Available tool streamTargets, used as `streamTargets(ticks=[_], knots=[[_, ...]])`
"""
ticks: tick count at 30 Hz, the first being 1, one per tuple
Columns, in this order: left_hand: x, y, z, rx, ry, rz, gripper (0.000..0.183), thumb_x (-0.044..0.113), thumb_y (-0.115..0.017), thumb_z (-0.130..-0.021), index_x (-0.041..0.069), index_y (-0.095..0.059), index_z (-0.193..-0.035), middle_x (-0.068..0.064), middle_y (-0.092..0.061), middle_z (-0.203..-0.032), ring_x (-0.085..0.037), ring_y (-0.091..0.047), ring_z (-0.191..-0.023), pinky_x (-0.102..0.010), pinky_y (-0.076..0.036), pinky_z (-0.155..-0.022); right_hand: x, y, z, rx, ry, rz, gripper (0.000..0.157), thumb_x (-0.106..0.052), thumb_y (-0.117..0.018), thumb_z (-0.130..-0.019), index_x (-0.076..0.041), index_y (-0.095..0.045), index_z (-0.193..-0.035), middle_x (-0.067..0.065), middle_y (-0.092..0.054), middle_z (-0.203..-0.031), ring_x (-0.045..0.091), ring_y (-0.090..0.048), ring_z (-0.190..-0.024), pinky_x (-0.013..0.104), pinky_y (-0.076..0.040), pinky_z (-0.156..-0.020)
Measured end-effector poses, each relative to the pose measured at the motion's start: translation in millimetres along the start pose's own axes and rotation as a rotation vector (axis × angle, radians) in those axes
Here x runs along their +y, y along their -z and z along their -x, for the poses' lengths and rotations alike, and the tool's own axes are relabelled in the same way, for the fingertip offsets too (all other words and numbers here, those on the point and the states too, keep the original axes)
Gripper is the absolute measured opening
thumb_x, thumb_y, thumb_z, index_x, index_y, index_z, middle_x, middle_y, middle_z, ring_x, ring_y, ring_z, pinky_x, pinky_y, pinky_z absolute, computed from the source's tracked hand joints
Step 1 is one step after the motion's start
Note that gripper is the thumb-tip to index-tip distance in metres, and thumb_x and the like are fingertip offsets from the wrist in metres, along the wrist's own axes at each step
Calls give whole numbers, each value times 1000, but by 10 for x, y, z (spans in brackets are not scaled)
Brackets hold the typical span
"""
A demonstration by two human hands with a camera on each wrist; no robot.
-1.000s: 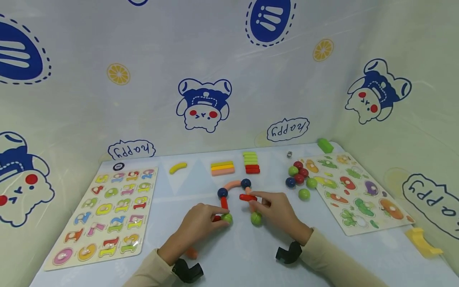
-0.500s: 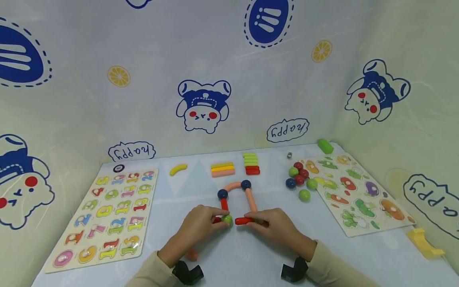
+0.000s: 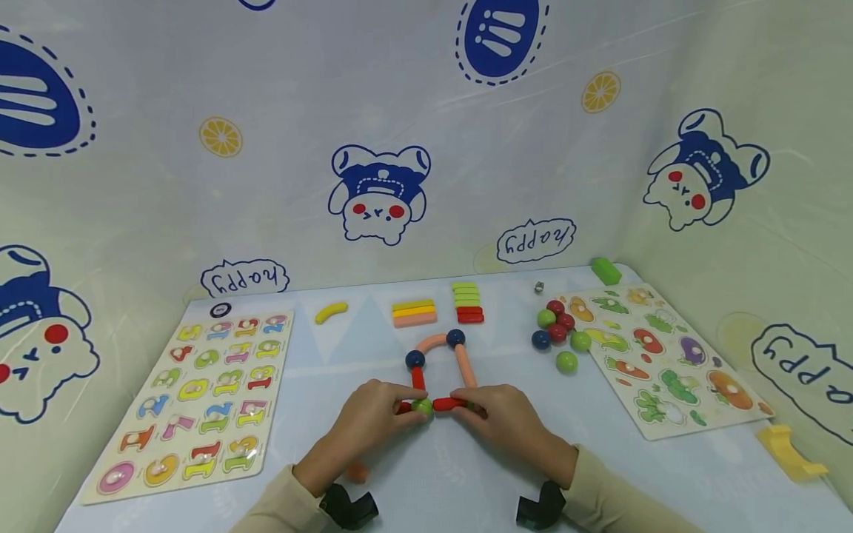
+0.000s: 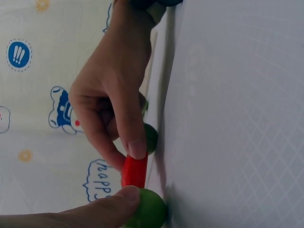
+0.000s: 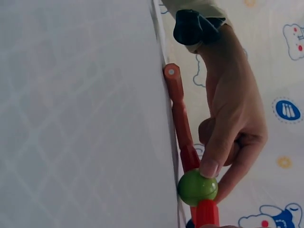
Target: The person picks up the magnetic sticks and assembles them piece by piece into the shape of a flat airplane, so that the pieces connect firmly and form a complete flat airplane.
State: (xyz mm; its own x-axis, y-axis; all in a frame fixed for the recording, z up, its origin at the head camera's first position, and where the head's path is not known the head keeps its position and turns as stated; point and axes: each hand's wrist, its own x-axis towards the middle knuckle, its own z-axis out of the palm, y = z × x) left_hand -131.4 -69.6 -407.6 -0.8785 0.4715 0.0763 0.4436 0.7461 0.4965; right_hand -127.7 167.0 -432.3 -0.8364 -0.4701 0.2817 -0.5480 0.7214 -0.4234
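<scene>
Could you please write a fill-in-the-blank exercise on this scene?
The left hand's grip holds a ball coloured ____.
The right hand's grip holds a stick coloured ____.
The curved pink stick lies between two balls coloured dark ____.
In the head view, the number puzzle board lies on the ____ side.
Missing words: green; red; blue; left.

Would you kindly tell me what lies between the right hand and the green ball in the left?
In the head view, a red stick, pinched by the right hand, extends toward the green ball.
</scene>
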Motion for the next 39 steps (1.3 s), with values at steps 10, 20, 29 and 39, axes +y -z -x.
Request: streamTargets(ticks=[10,20,29,39], knots=[[15,1,4,7,-6,10,34,36,-75,-77,21,-72,-108,9,-35,-50,-7,-36,-46,-22,-23,-44,-15,-24,10,13,29,37,26,-32,-69,-84,-21,-72,-108,-21,-55,-66,-1,-41,-51,18,-34,-47],[-202,288,321,-32,44,36,33,45,-71,-78,31,-71,-107,11,-44,-50,-6,-38,-47,-22,-30,-46,59,-63,94,87,-1,18,30,-36,-71,-82,-22,-71,-109,-24,-48,-61,-3,-41,-52,17,-35,-46],[-466,272,967,-113,-10,126,31,51,-69,-78,36,-70,-105,18,-33,-48,1,-31,-43,-18,-24,-42,99,-45,78,131,24,-27,29,-30,-74,-81,-20,-71,-109,-23,-51,-65,-3,-42,-52,17,-36,-45],[-428,102,1025,-38,-21,148,24,43,-68,-82,33,-72,-103,22,-45,-55,3,-37,-48,-15,-30,-45,95,-93,78,130,19,-16,30,-32,-73,-81,-21,-72,-109,-22,-40,-55,-3,-39,-50,18,-32,-44]])
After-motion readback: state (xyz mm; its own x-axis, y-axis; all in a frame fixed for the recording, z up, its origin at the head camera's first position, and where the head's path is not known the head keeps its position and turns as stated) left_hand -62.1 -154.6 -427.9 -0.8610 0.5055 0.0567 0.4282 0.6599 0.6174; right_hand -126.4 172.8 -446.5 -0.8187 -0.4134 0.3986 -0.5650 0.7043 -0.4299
